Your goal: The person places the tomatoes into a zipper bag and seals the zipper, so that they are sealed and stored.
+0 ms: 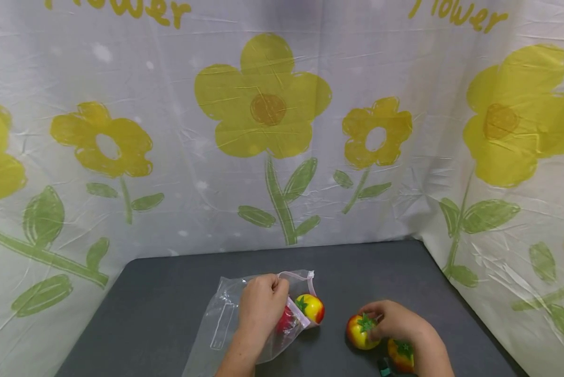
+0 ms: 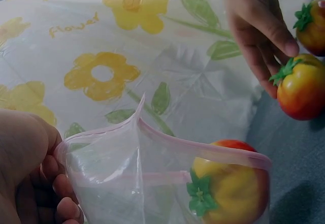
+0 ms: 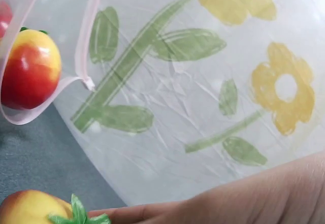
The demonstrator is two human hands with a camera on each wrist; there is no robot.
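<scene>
My left hand (image 1: 263, 303) grips the rim of a clear zip bag (image 1: 222, 319) with a pink seal strip. The bag's mouth gapes to the right. Just inside it sits a yellow-red toy tomato (image 1: 311, 308) with a green leafy top, and a red item (image 1: 285, 319) shows through the plastic deeper in. To the right of the bag, my right hand (image 1: 397, 322) holds another yellow-red toy tomato (image 1: 361, 331) between thumb and fingers, by its leafy side. The left wrist view shows that thumb on top of this tomato (image 2: 303, 89).
A third yellow-red toy tomato (image 1: 401, 356) lies under the right wrist, partly hidden. Beside it is a small dark green item (image 1: 384, 366), cut off by the frame. The dark grey table (image 1: 168, 293) is enclosed by a flower-printed sheet (image 1: 178, 157) at back and sides.
</scene>
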